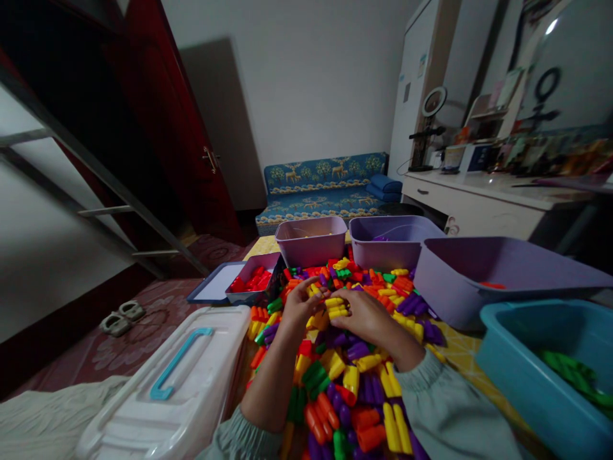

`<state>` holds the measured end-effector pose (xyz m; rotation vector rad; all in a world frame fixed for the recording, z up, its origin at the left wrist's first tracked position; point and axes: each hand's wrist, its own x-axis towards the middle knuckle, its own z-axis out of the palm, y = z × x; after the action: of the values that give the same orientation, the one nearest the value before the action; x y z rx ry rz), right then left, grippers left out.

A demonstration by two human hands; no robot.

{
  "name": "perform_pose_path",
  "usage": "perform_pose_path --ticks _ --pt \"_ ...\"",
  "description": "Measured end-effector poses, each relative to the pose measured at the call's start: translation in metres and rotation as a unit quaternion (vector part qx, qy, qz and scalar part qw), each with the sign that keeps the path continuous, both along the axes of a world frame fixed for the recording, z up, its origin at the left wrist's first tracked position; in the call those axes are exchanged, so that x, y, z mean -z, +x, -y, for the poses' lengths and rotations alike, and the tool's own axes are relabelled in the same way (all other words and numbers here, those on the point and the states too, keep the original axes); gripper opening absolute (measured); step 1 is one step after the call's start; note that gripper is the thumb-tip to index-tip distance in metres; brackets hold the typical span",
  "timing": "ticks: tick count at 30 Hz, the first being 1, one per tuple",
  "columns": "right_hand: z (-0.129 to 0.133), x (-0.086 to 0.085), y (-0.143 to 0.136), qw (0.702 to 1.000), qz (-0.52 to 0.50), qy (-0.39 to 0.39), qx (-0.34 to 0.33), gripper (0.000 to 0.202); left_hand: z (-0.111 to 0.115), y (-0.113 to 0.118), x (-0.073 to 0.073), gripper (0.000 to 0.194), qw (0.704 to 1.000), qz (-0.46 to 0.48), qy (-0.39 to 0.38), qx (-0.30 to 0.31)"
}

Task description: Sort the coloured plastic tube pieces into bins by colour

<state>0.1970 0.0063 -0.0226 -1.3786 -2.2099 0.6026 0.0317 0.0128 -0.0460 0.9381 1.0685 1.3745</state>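
Note:
Over a wide heap of coloured plastic toy pieces [357, 351], my two hands work close together. My right hand [364, 313] is closed around several yellow toy pieces [337, 308] lying side by side. Just to its left, my left hand [299, 305] has its thumb and fingers curled around a small yellow piece [314, 290]. The heap mixes red, orange, green, purple and yellow bullet-shaped pieces, many joined in rows. Parts of the held pieces are covered by my fingers.
Behind the heap stand a pink bin [311, 246] and a purple bin [383, 249]. At right are a larger purple bin [445, 281] and a blue bin [507, 345] with green pieces. Left are a tin [251, 297] of red pieces and a white lid [211, 358] with a blue handle.

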Motion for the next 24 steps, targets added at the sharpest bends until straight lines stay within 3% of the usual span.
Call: perform_pose_path --ticks 4,9,12,18,24 --pt "-0.008 0.009 0.000 0.995 -0.096 -0.012 0.008 0.037 0.001 -0.005 -0.001 0.066 0.998 -0.054 0.028 0.013" --pt "-0.012 0.005 0.000 0.981 -0.193 0.000 0.030 0.032 0.004 -0.007 -0.003 0.044 0.967 -0.228 0.114 0.017" --pt "-0.010 0.003 -0.004 0.977 -0.209 0.011 0.034 0.025 0.005 -0.004 0.000 0.044 0.952 -0.277 0.129 0.028" --pt "-0.013 0.013 -0.011 0.954 -0.297 -0.020 0.049 0.024 0.004 0.002 0.006 0.036 0.960 -0.243 0.139 0.018" --pt "-0.014 0.017 -0.012 0.961 -0.277 -0.017 0.017 0.020 0.011 0.007 -0.004 0.051 0.980 -0.167 0.105 0.015"
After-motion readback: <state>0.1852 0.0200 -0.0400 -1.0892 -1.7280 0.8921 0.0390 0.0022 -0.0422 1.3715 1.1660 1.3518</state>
